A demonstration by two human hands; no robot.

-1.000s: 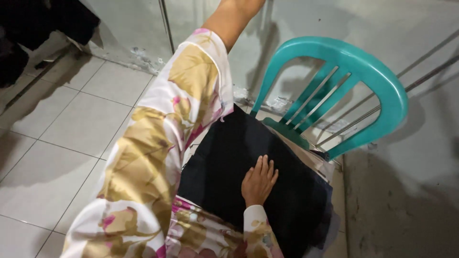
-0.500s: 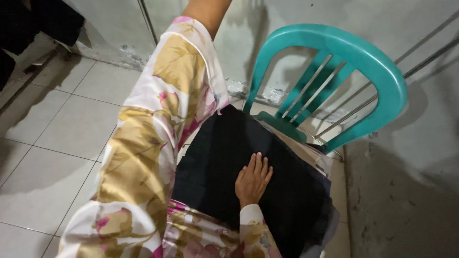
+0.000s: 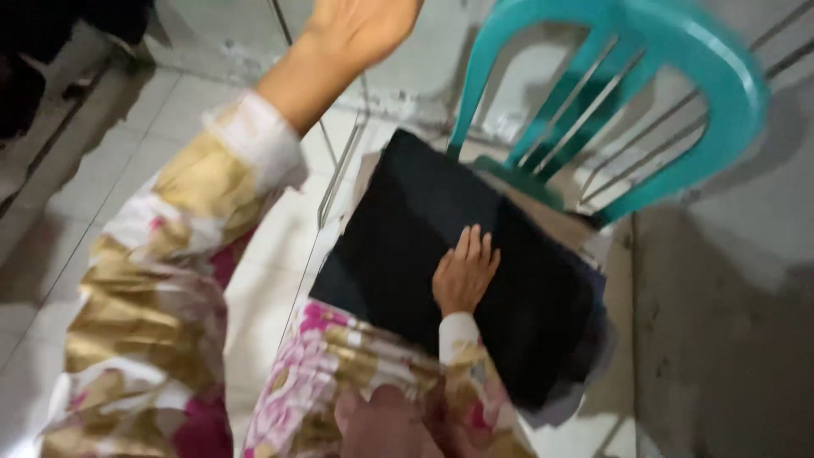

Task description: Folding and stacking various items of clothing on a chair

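Right hand flat, fingers together, on black cloth | left hand raised, open, empty | teal chair

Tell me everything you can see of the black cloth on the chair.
The black folded cloth is plain, matte fabric lying flat on the seat of the teal plastic slat-backed chair, over paler cloth layers showing at its edges. The right hand rests palm-down on its middle, fingers together. Its near corner overhangs the seat.
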